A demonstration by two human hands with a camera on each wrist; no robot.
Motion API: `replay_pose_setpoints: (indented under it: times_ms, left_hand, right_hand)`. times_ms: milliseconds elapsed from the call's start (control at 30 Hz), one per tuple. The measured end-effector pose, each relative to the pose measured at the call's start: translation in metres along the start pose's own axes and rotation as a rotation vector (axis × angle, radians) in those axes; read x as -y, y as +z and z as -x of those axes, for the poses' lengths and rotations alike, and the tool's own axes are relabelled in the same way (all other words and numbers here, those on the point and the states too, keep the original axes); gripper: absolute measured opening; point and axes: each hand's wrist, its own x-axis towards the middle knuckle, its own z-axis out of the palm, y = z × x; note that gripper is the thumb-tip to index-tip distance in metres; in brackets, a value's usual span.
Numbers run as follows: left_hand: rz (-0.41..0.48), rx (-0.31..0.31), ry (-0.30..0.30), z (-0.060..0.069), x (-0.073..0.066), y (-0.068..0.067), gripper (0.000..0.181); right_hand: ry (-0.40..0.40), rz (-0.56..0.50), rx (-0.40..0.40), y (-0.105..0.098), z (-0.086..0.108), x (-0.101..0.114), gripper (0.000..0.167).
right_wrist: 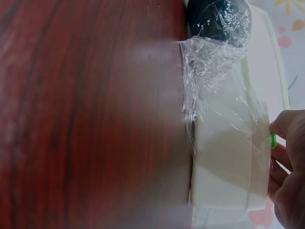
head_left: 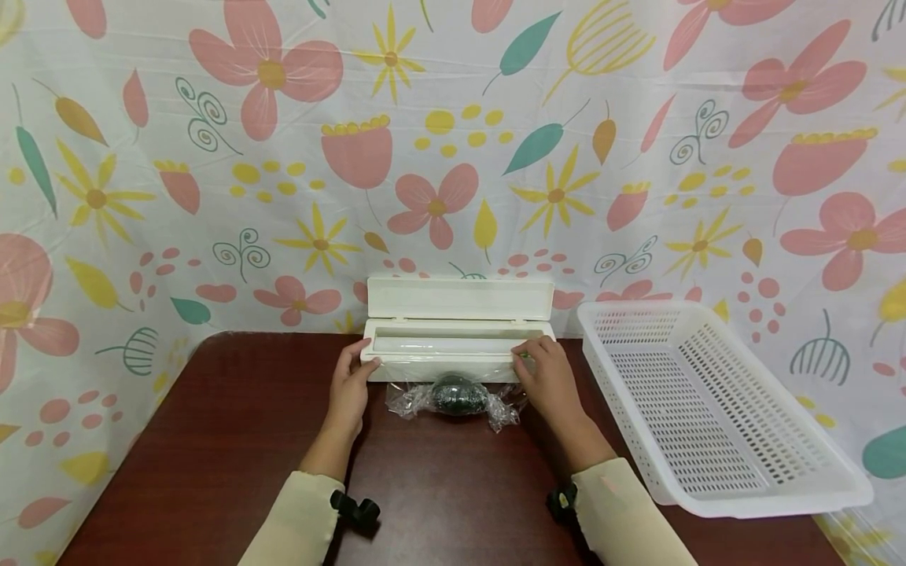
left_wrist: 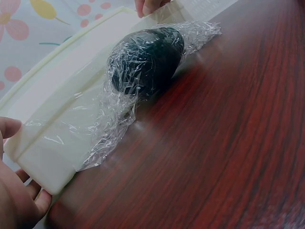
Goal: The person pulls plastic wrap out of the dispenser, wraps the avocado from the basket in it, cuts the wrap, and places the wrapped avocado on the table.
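A white cling film dispenser stands at the back of the table with its lid raised and a film roll inside. My left hand grips its left end, thumb and fingers around the corner. At the right end, my right hand pinches a small green slider on the dispenser's edge. A dark green oval fruit or vegetable, wrapped in clear cling film, lies against the dispenser's front. The film stretches from it up over the front face, with crumpled ends on both sides.
A white perforated plastic basket stands to the right, reaching past the table's right edge. Behind the dispenser hangs a flowered cloth. Dark red-brown wood tabletop stretches in front of the dispenser.
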Motion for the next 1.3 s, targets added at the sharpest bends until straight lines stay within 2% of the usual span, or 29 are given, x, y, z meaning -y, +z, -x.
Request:
replay_pose_setpoints:
  times_ms: [500,1067,1300]
  left_hand:
    - [-0.011,0.000,-0.016,-0.0013,0.0004,0.0010,0.044]
    - [-0.001,-0.002,-0.007,-0.0023,0.0020,0.0000,0.043]
    - [-0.005,-0.001,0.003,-0.0018,0.0019,-0.0005,0.044]
  right_hand:
    - [0.055,-0.009,-0.005,0.0003,0.0035,-0.0044,0.007]
    - [0.065,-0.019,-0.067,0.0000,0.0049,-0.0059,0.008]
    - [0.102,-0.045,-0.091,0.0002,0.0068,-0.0067,0.009]
